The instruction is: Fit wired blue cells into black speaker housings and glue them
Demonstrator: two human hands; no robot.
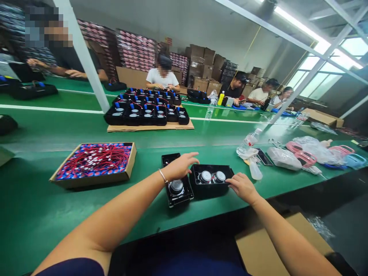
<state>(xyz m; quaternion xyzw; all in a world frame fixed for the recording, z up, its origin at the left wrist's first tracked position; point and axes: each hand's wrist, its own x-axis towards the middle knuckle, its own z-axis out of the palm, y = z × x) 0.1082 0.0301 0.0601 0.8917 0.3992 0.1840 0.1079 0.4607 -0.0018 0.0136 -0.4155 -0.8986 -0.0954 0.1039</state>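
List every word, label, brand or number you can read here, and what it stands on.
No text can be read.
Bottle: yellow, its label too small to read.
Stacked cartons: pink print, blurred.
Brown boxes: no marks that can be made out.
Black housing at the right hand: no lettering shows.
Second housing under the left hand: none either.

Bright ceiling strip light, window glare right, wide-angle edge distortion

Both hands rest on a black speaker housing (pixel 212 180) on the green bench (pixel 43 214): left hand (pixel 179 166), right hand (pixel 243 188).
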